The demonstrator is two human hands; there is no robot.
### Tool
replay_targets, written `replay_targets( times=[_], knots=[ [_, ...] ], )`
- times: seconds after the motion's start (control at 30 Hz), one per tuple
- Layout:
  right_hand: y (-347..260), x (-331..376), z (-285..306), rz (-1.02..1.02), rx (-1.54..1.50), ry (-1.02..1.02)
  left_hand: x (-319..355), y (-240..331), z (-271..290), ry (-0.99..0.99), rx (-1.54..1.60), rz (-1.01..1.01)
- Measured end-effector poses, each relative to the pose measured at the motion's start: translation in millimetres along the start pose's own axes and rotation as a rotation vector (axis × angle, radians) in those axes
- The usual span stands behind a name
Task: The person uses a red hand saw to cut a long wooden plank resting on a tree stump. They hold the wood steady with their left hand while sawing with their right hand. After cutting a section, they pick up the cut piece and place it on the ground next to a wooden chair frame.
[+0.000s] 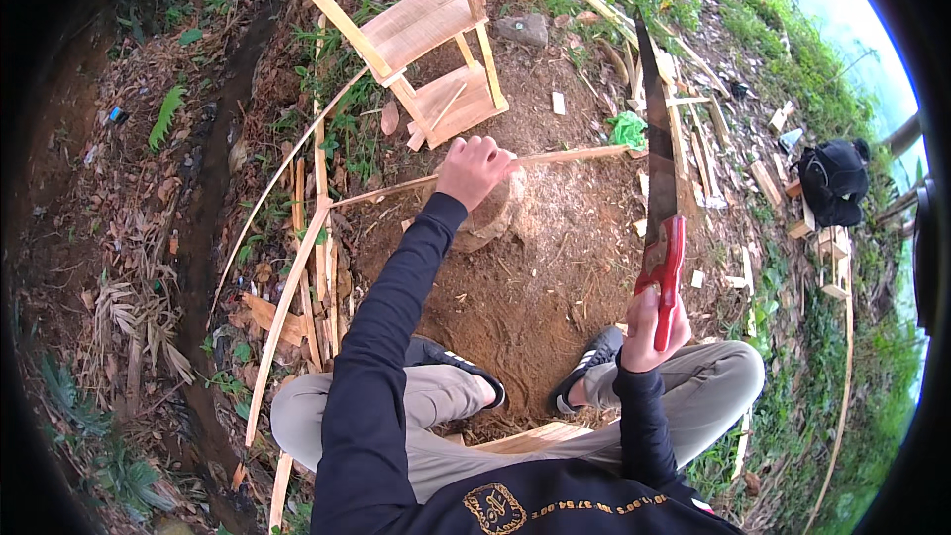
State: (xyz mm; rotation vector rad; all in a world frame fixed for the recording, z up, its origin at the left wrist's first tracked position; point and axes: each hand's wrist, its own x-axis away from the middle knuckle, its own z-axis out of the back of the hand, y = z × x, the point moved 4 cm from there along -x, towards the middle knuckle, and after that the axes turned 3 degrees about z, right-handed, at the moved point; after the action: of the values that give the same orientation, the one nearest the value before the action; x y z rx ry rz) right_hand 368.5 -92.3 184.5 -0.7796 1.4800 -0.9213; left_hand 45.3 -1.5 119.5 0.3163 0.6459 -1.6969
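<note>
My left hand (pixel 474 174) is closed over a thin wooden strip (pixel 570 155), which lies across the top of a short log stump (pixel 500 210). The strip reaches out past the stump on both sides. In my right hand (pixel 652 332) is a handsaw (pixel 663 263), gripped by its red handle. Its long dark blade points up and away from me, tip at the far side, to the right of the stump and apart from it. Just beyond my left hand stands a wooden frame with slatted shelves (pixel 421 25).
Long wooden strips (pixel 294 307) lie at the left, and more offcuts (pixel 705 154) are scattered at the right. A green plastic bag (pixel 627 129) rests near the strip's right end. A grey stone (pixel 522 30) sits beyond the stump. Far right is a black backpack (pixel 833 181).
</note>
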Motion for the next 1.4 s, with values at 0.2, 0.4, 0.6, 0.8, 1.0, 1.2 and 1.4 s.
replay_targets(
  times=[0.2,0.4,0.6,0.8,1.0,1.2,1.4],
  knots=[
    [5,4,-5,-0.167,-0.115,0.03,57,63,-32,-0.043,0.151,0.108],
    [12,6,-4,-0.196,-0.123,-0.001,57,64,-38,-0.206,0.259,0.29],
    [19,9,-11,-0.191,-0.031,-0.042,63,41,-47,-0.137,0.355,0.317],
    [39,33,-26,-0.089,-0.063,-0.231,68,4,-51,0.119,0.177,0.593],
    [62,53,-39,-0.143,0.183,-0.295,68,-1,-66,0.076,0.183,0.614],
    [84,72,-43,-0.134,0.168,-0.316,53,-5,-76,0.1,0.225,0.63],
    [79,59,-51,-0.072,0.203,-0.393,56,-16,-87,0.051,0.373,0.797]
  ],
)
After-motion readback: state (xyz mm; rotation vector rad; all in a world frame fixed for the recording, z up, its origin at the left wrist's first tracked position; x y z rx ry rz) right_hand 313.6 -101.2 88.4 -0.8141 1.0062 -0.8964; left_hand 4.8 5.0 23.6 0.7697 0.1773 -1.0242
